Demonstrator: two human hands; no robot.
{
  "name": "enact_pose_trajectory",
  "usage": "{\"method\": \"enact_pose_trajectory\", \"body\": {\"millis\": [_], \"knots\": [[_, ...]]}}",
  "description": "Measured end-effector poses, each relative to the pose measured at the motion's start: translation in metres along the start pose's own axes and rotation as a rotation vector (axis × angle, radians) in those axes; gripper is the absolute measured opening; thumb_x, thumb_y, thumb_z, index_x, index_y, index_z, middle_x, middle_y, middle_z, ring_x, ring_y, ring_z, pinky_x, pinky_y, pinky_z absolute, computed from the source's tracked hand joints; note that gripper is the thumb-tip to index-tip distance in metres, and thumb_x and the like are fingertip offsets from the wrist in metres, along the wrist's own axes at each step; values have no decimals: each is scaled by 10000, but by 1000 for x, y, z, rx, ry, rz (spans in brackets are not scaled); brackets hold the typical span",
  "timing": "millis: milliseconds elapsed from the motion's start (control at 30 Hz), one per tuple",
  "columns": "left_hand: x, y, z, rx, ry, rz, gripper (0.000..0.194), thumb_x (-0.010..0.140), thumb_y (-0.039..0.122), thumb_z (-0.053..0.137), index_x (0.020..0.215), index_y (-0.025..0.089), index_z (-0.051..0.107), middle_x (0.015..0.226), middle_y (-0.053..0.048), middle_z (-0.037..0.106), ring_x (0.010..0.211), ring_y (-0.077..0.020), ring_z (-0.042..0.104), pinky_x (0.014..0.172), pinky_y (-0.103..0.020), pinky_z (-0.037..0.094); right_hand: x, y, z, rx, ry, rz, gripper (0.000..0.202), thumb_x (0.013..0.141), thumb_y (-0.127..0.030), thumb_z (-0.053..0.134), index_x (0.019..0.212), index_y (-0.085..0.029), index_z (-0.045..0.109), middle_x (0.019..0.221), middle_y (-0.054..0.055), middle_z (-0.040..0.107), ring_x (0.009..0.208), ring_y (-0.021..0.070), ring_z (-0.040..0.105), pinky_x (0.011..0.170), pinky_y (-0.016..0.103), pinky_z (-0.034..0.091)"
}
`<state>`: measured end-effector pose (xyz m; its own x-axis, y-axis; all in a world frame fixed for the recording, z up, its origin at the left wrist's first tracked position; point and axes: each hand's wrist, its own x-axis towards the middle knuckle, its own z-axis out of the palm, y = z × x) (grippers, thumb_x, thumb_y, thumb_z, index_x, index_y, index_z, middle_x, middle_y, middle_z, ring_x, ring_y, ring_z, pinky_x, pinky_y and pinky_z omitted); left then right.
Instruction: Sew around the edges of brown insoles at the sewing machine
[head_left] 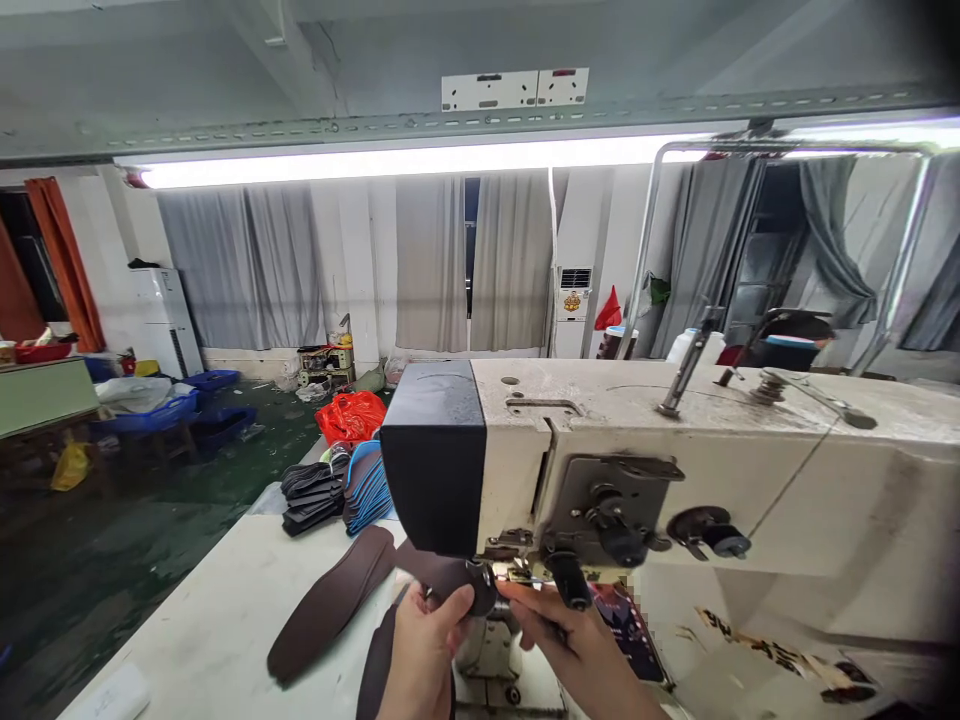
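Observation:
A sewing machine (675, 470) fills the right side, its black end cover (433, 460) toward the middle. Under its head, my left hand (427, 625) pinches a dark brown, curved shoe piece (439, 572), thumb on top. My right hand (551, 620) is beside the needle area, fingers bent and touching the right end of that piece. A dark, thin object shows under its fingers, too hidden to name. Another brown, sole-shaped piece (330, 605) lies flat on the white table (202, 600) left of my hands. One more dark piece (373, 665) is partly behind my left wrist.
Stacked black pieces (311, 495) and blue-edged brown pieces (365, 490) stand at the table's far edge, by a red plastic bag (351, 415). A dark printed card or phone (626, 630) lies under the machine arm. Thread spools (694, 347) stand behind the machine.

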<state>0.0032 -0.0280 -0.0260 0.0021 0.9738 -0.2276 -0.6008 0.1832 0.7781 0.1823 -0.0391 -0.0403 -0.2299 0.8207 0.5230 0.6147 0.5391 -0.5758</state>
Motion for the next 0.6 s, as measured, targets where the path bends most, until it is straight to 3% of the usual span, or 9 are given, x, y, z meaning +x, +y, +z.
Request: {"method": "enact_pose_trajectory", "body": {"millis": [133,200,267,333,367,433,500,600], "knots": [[-13,-26,5,-166,221,3,464,393,239,928,589,198,510,632,1,686,704,-180,683,738,-284,562,1,-4,-1,20,3,20,367,949,-410,459,1104,-236,742,637,34,727,560,151,678,612,228,555],[-25,-36,0,-128,198,20,420,451,307,910,608,200,536,628,-7,676,671,-180,676,705,-283,563,1,-5,-1,17,12,23,368,945,-418,465,1096,-234,746,653,44,737,575,161,680,633,246,555],[-35,-35,-10,91,62,64,336,567,386,846,664,206,579,608,-10,663,566,-168,639,567,-268,532,1,-6,0,19,18,31,341,939,-394,486,1106,-240,740,652,39,738,583,166,679,643,255,550],[-36,-18,-21,426,-124,155,272,641,419,784,664,218,601,575,-9,644,498,-163,589,496,-264,482,1,-6,0,33,9,36,318,936,-354,500,1119,-239,733,649,31,734,580,163,674,647,257,541],[-31,-3,-25,591,-190,225,252,657,421,766,651,221,614,621,-24,664,567,-182,613,557,-273,497,1,-6,1,41,3,34,311,934,-338,504,1117,-237,734,647,27,731,575,159,669,647,256,535],[-10,31,-27,659,-228,239,202,703,405,721,723,215,656,768,-54,709,729,-215,637,672,-292,502,1,-6,1,56,-5,32,308,935,-322,504,1121,-230,732,628,18,720,559,149,658,642,250,525],[17,62,-23,828,-426,29,219,701,374,713,825,194,696,880,-56,727,840,-234,637,732,-303,491,0,-6,1,68,-11,33,317,943,-321,491,1138,-226,722,609,9,708,543,140,649,626,239,516],[39,86,-17,886,-566,-153,324,589,306,791,870,158,726,808,-38,731,707,-208,638,652,-290,484,-1,-5,2,84,-14,28,328,950,-319,475,1161,-224,708,620,10,703,541,137,642,590,228,506]]}}
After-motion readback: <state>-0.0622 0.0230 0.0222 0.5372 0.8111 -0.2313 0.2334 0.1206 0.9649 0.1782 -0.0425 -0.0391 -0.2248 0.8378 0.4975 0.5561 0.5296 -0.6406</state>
